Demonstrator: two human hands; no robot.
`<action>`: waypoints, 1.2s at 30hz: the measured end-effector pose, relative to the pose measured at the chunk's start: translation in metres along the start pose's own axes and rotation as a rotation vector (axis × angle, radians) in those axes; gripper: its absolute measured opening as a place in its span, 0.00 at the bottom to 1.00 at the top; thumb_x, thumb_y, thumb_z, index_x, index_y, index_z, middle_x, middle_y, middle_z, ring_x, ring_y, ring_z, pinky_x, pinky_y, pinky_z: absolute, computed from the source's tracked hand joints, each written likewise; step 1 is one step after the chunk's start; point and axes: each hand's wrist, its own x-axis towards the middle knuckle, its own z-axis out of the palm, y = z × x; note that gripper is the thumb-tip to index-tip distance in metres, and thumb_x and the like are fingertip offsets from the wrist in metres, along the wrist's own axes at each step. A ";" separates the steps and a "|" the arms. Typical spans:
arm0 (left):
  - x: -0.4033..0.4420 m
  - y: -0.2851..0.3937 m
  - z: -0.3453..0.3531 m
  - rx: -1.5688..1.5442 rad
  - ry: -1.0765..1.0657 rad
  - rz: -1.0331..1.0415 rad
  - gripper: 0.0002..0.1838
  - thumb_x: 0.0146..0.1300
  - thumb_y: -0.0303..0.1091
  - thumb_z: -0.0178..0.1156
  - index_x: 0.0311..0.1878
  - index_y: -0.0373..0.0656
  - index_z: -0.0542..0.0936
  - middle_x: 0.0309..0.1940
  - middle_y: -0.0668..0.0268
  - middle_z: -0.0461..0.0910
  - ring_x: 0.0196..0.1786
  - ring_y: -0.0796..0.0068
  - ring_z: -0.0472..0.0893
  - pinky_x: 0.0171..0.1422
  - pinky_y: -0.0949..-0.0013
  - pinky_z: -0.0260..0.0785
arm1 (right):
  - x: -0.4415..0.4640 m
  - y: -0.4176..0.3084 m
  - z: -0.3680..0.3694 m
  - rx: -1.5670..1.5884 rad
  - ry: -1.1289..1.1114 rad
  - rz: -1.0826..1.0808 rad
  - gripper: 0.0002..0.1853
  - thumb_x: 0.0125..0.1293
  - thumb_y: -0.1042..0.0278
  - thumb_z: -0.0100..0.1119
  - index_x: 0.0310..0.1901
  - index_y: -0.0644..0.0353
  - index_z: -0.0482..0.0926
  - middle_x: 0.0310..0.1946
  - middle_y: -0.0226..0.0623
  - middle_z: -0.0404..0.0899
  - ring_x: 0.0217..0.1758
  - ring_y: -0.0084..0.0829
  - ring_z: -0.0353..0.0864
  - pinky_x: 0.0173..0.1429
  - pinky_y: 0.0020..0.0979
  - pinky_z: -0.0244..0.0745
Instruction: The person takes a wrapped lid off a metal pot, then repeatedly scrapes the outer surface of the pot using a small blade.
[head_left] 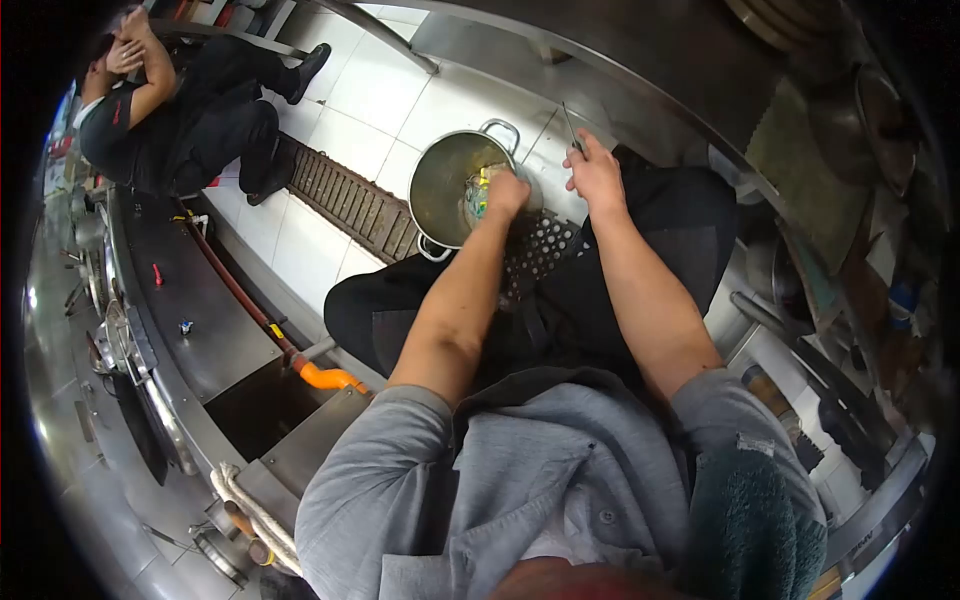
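Observation:
A deep metal pot with two loop handles stands on the tiled floor between my knees. My left hand reaches into it, fingers closed in a fist near the pot's right side. Beside the fist, inside the pot, lie pale, yellow and blue-green pieces, too small to name. Whatever the fist grips is hidden from above. To the right of the pot, my right hand holds a small knife, its thin blade pointing up and away from me.
A perforated metal surface lies between my legs. Beyond the pot runs a rusty floor grate. At left, a steel counter carries an orange pipe. Another person is at upper left. A steel shelf overhangs at upper right.

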 end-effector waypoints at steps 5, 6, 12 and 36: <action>-0.022 -0.057 -0.065 -0.241 0.252 -0.037 0.18 0.48 0.27 0.54 0.43 0.30 0.80 0.35 0.45 0.81 0.41 0.55 0.82 0.46 0.61 0.72 | 0.024 0.042 0.032 -0.293 0.044 -0.154 0.27 0.64 0.64 0.50 0.66 0.56 0.65 0.31 0.37 0.83 0.21 0.26 0.80 0.36 0.30 0.76; -0.032 -0.062 -0.078 -0.397 0.213 -0.079 0.17 0.48 0.24 0.53 0.43 0.30 0.79 0.32 0.50 0.81 0.37 0.61 0.81 0.43 0.64 0.71 | 0.024 0.040 0.035 -0.323 0.047 -0.162 0.26 0.64 0.64 0.50 0.65 0.54 0.67 0.31 0.39 0.83 0.23 0.28 0.81 0.41 0.32 0.76; -0.063 -0.077 -0.102 -0.939 0.179 -0.190 0.14 0.49 0.18 0.51 0.41 0.35 0.76 0.26 0.65 0.76 0.26 0.72 0.72 0.32 0.68 0.65 | 0.000 0.017 0.044 -0.439 -0.080 -0.175 0.19 0.63 0.63 0.51 0.57 0.53 0.71 0.40 0.46 0.81 0.45 0.44 0.80 0.54 0.41 0.72; -0.092 -0.067 -0.038 -1.395 0.295 -0.352 0.18 0.47 0.12 0.49 0.43 0.37 0.69 0.27 0.64 0.71 0.18 0.75 0.67 0.18 0.73 0.57 | -0.054 0.049 0.097 -0.516 -0.507 -0.487 0.17 0.66 0.66 0.50 0.55 0.54 0.77 0.43 0.51 0.80 0.49 0.50 0.77 0.55 0.43 0.71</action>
